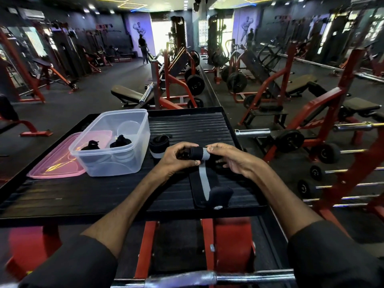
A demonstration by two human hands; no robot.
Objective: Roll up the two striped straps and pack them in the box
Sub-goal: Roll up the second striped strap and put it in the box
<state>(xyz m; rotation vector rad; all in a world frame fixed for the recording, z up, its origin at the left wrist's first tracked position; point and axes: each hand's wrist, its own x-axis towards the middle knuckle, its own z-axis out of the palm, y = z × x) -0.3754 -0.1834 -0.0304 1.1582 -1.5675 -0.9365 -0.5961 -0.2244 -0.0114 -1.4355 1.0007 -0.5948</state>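
On the bench (83, 194) | striped strap (202, 181) half-rolled, pinched by left grip (176, 156) and right grip (230, 161) | second strap (156, 149) probably rolled, beside box (116, 163) | none packed

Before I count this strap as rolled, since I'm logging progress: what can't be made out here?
- Head view: the strap roll's left end, covered by the left hand; the right hand pinches the other end.
- Head view: the second strap, partly behind the left hand; how far it is rolled is unclear.
- Head view: two dark items in the box, too small and dark to identify.
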